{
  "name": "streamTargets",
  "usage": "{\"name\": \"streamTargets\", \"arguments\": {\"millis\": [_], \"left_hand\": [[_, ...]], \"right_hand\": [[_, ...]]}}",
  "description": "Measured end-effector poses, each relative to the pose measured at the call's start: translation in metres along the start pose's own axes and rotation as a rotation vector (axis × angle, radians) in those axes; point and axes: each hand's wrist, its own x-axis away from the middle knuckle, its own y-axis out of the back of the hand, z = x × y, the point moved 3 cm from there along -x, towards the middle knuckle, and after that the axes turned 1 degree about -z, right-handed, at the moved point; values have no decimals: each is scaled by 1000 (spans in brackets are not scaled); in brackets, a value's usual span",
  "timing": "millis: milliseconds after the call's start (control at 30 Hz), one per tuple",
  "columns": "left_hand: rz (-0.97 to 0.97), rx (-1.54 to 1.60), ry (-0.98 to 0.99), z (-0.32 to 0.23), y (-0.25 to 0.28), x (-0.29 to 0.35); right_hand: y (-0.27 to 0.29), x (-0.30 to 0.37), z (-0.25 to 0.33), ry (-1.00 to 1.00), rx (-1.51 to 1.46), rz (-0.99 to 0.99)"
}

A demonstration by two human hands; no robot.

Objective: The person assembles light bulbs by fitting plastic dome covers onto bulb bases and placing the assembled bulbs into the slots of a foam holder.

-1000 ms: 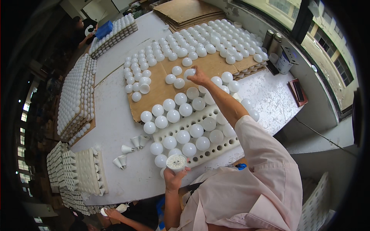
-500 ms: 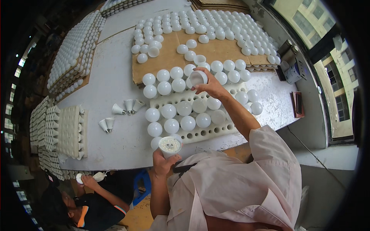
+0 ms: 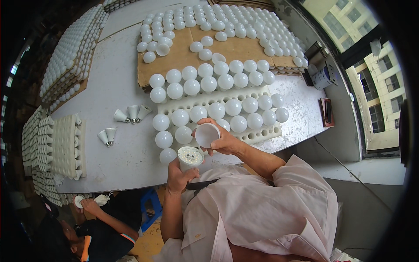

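My left hand is wrapped around an LED bulb base, a white cup-shaped housing with its round chip board facing up. Just right of it and slightly higher, my right hand grips a white dome bulb cover, its hollow opening turned toward me. The base and the cover are close together. Beyond my hands, rows of round white bulbs stand in a foam tray with holes. Several more bulbs stand at its near left.
Loose bulb bases lie on the white table. Behind, many domes rest on cardboard. Stacked foam trays and layered domes fill the left. A co-worker's hand holds a white round part. A phone lies at right.
My right hand has drawn the bulb cover back from the far rows, down and left, close to the base. My left hand still holds the base. The view has shifted slightly.
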Motion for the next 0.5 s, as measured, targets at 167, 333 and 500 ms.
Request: {"name": "streamTargets", "arguments": {"millis": [167,333,500], "left_hand": [[2,37,5,0,8,4],[18,70,29,3,14,7],[42,119,60,8,19,11]], "right_hand": [[-13,2,1,29,72,8],[-15,-1,-6,-24,99,55],[-15,-3,-10,13,249,61]]}}
